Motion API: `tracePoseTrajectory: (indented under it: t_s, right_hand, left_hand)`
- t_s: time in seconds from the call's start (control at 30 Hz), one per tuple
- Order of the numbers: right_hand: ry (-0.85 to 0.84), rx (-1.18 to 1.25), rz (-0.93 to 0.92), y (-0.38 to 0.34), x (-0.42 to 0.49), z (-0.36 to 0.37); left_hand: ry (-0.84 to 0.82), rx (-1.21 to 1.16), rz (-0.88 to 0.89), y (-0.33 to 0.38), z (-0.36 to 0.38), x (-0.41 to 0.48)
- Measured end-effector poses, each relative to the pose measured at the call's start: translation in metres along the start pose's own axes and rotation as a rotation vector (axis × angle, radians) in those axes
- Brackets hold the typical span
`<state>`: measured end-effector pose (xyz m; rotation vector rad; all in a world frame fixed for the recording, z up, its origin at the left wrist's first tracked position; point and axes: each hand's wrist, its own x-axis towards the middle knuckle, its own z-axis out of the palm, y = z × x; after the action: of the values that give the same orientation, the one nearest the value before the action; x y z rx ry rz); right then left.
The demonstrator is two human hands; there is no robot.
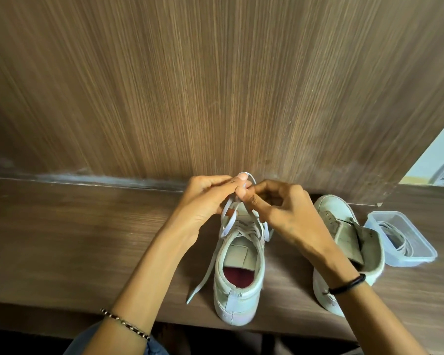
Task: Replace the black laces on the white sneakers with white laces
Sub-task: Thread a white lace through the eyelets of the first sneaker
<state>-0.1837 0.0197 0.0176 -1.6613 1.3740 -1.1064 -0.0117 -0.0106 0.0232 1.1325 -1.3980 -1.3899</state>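
Observation:
A white sneaker (237, 278) stands on the wooden shelf (75, 239), heel toward me, threaded with a white lace (228, 221). Above its toe, my left hand (205, 201) and my right hand (280, 208) meet and both pinch the lace, holding a small loop between their fingertips. One free lace end (200, 283) trails down the sneaker's left side onto the shelf. A second white sneaker (344, 231) stands to the right with no lace visible and its tongue folded out, partly hidden by my right forearm.
A clear plastic box (400, 238) at the right holds a coiled lace. A wooden panel (215, 85) rises straight behind the shelf. The shelf's front edge runs just under the sneaker heels.

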Motion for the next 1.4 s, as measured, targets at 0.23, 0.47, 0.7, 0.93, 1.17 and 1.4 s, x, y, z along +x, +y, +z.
tracePoseTrajectory:
  t_s: [0.23, 0.47, 0.7, 0.93, 1.17, 1.4]
  right_hand:
    - [-0.007, 0.4, 0.053, 0.002, 0.006, -0.007]
    - [0.061, 0.492, 0.062, -0.015, 0.004, -0.03]
    - [0.049, 0.348, 0.051, -0.006, -0.002, -0.025]
    - [0.206, -0.197, -0.096, 0.014, 0.003, -0.022]
    - [-0.052, -0.116, -0.182, 0.002, 0.004, -0.023]
    - [-0.225, -0.123, 0.015, 0.01, 0.015, -0.035]
  left_hand:
    - [0.002, 0.019, 0.065, 0.004, 0.002, -0.002]
    - [0.021, 0.005, 0.146, 0.016, -0.005, -0.007]
    - [-0.053, 0.276, 0.08, 0.0, 0.004, -0.013]
    - [0.014, 0.557, 0.107, -0.006, -0.001, -0.009]
    - [0.003, 0.674, 0.222, -0.003, 0.005, -0.007]
    - [0.14, 0.518, 0.215, 0.01, 0.013, -0.011]
